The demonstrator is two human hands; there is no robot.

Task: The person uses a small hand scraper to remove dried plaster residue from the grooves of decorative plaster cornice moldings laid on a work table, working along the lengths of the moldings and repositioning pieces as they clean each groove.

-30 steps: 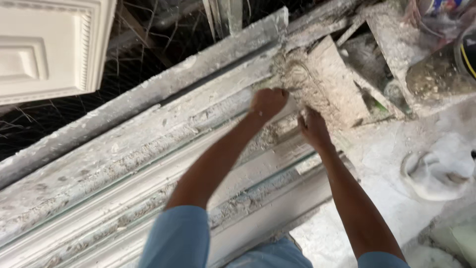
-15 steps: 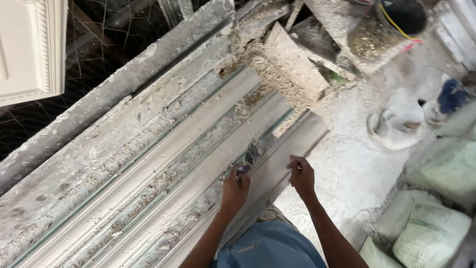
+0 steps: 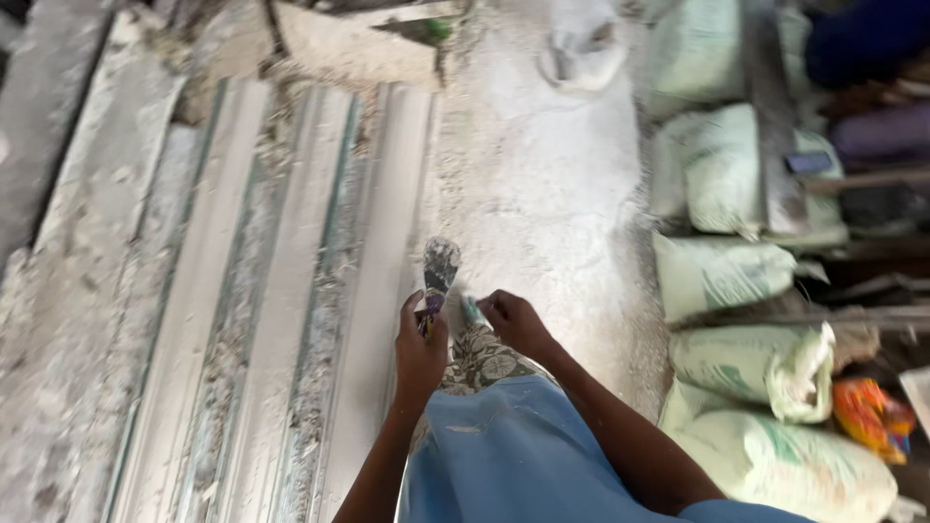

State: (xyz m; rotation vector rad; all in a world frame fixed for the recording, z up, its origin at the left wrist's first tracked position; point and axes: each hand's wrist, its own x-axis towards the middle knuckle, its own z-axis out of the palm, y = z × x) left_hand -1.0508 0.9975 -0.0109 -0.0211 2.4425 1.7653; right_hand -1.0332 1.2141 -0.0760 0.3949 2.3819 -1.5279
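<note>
1. The view has swung since half a second ago: the long plaster moulding (image 3: 291, 291), which then ran diagonally across the frame, now runs nearly straight up it, and the dusty white floor (image 3: 542, 213) and a row of sacks fill the right side.
2. Both hands have drawn in close to the body. A second ago they reached out to the rubble at the far end of the moulding; now they meet just above the blue shirt (image 3: 523, 455).
3. The left hand (image 3: 418, 339) has its fingers closed around the handle of a plaster-caked scraper (image 3: 438, 276), whose blade points away from the person, over the moulding's right edge.
4. The right hand (image 3: 513, 320) has its fingertips pinched together on a small pale object beside the scraper's handle; blur hides what that object is.
5. Counted: two hands, one scraper, one moulding with several parallel ridges.
6. About five pale green sacks (image 3: 722, 276) lie stacked along the right, well apart from the hands.
7. A white lump (image 3: 581, 53) sits on the floor at the top, beside a broken slab (image 3: 358, 44).
</note>
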